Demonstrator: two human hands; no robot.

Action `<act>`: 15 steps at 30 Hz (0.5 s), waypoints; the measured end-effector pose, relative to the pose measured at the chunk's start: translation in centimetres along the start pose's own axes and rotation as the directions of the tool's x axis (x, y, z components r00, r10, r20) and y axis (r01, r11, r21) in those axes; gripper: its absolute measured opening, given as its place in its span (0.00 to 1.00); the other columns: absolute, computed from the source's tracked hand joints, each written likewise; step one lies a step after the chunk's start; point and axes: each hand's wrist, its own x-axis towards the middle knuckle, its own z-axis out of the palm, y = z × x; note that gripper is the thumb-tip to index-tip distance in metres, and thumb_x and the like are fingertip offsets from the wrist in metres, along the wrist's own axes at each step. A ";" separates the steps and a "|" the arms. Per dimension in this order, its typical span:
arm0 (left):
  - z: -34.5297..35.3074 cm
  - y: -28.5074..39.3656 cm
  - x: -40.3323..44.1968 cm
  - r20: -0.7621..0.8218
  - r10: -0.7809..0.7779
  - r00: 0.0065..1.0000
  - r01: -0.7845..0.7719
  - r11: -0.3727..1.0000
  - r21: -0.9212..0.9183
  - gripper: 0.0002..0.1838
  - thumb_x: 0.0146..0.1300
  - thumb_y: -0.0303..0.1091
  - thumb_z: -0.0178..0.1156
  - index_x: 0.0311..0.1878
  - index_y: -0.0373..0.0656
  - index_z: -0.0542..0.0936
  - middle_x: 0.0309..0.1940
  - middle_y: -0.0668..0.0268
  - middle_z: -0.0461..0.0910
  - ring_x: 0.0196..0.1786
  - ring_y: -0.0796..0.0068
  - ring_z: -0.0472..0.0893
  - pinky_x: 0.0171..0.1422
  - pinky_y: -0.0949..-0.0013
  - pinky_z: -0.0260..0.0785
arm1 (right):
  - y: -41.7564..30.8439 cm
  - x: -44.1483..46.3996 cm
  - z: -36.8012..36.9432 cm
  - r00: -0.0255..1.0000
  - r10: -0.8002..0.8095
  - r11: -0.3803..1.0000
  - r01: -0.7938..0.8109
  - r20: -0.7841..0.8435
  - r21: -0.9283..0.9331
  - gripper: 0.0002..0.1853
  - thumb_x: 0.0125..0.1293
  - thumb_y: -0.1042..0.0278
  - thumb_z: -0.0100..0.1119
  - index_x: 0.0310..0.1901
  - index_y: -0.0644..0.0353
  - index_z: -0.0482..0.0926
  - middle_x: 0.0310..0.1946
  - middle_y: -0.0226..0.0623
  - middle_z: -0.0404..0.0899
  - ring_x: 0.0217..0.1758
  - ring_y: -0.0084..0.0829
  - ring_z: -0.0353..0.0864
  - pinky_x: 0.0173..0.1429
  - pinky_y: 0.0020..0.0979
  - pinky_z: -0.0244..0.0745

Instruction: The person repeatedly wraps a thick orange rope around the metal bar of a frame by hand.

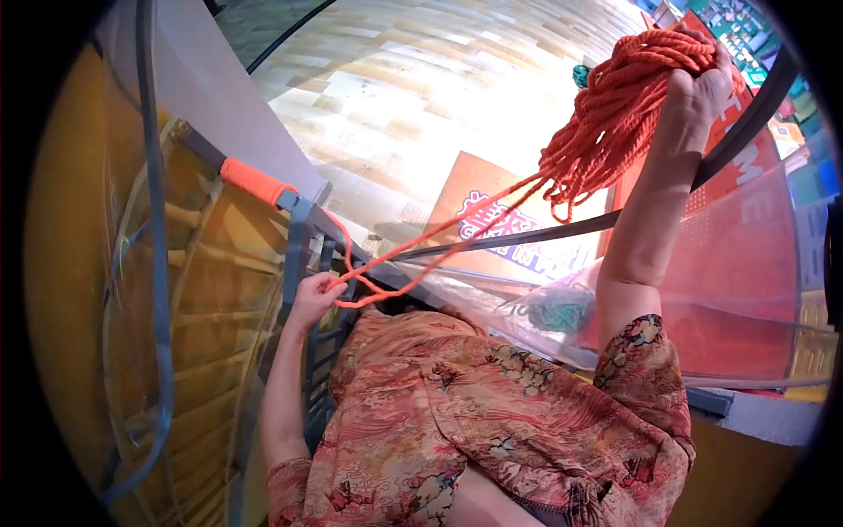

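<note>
My right hand [705, 92], raised at the upper right, is closed around a thick looped bundle of orange rope [615, 123]. Two strands of it stretch down and left toward my left hand [314, 297]. There the fingers pinch the rope beside a grey metal frame [299, 246]. Just past those fingers a loose loop of rope hangs. Another strand runs up from there to a rail section tightly wound in orange rope [255, 180]. The tail ends of the bundle dangle below it.
A dark curved rail [527, 235] crosses in front of me. Yellow slatted panels [202, 299] stand on the left. Beyond lies a wood-plank floor [378, 105] with an orange printed mat [492, 211]. Clear plastic sheeting [562, 303] and a red panel [729, 290] are on the right.
</note>
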 end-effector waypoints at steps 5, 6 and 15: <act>0.6 9.0 0.6 -0.221 0.571 0.791 -0.410 0.762 0.501 0.06 0.55 0.24 0.64 0.36 0.37 0.79 0.29 0.64 0.74 0.29 0.73 0.75 0.32 0.71 0.68 | 0.1 -0.6 0.8 0.996 0.014 0.997 -0.021 0.094 0.069 0.09 0.70 0.68 0.45 0.34 0.65 0.66 0.29 0.41 0.74 0.37 0.40 0.76 0.57 0.47 0.74; 0.5 12.2 0.2 -0.245 0.687 0.684 -0.483 0.678 0.554 0.07 0.53 0.23 0.65 0.37 0.38 0.79 0.30 0.62 0.76 0.31 0.70 0.76 0.35 0.70 0.70 | 0.0 -0.8 0.8 0.986 0.024 0.988 -0.048 0.165 0.147 0.10 0.70 0.67 0.45 0.34 0.64 0.65 0.29 0.41 0.74 0.36 0.39 0.76 0.57 0.47 0.74; -1.5 26.1 5.3 -0.235 0.964 0.122 -0.649 0.257 0.716 0.14 0.56 0.22 0.62 0.46 0.39 0.79 0.45 0.58 0.78 0.48 0.59 0.78 0.50 0.63 0.71 | -1.1 -6.3 7.5 0.990 0.118 0.992 -0.120 0.078 0.023 0.10 0.70 0.68 0.47 0.33 0.64 0.67 0.29 0.42 0.74 0.36 0.40 0.77 0.59 0.50 0.73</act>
